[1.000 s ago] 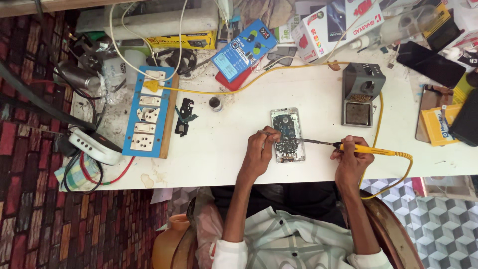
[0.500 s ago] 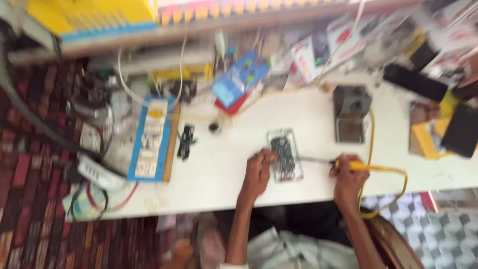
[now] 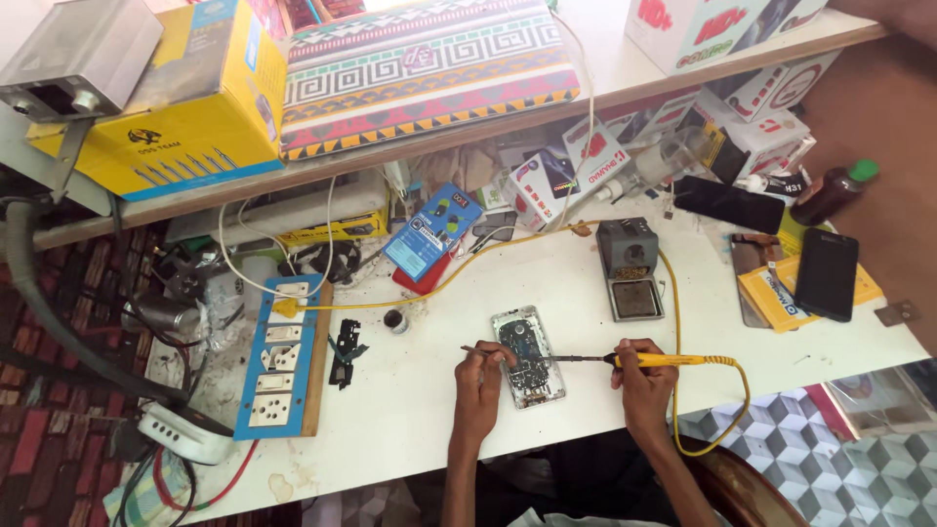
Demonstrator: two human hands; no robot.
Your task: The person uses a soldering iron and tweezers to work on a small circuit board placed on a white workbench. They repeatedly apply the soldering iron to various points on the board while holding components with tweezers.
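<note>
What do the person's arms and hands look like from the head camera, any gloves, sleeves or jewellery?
Both are bare: the left hand and right hand wear no gloves, and no rings or watch can be made out. The forearms are uncovered up to the frame's lower edge. Only a light striped shirt shows there.

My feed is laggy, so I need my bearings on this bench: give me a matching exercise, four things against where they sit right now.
Things:
1. soldering iron
2. opened phone
3. power strip
4. black phone

Places:
A. on a yellow box at the table's right end
B. in the right hand
C. flat on the table between both hands
D. along the table's left side, on a wooden board

Pairs: 1-B, 2-C, 3-D, 4-A
</note>
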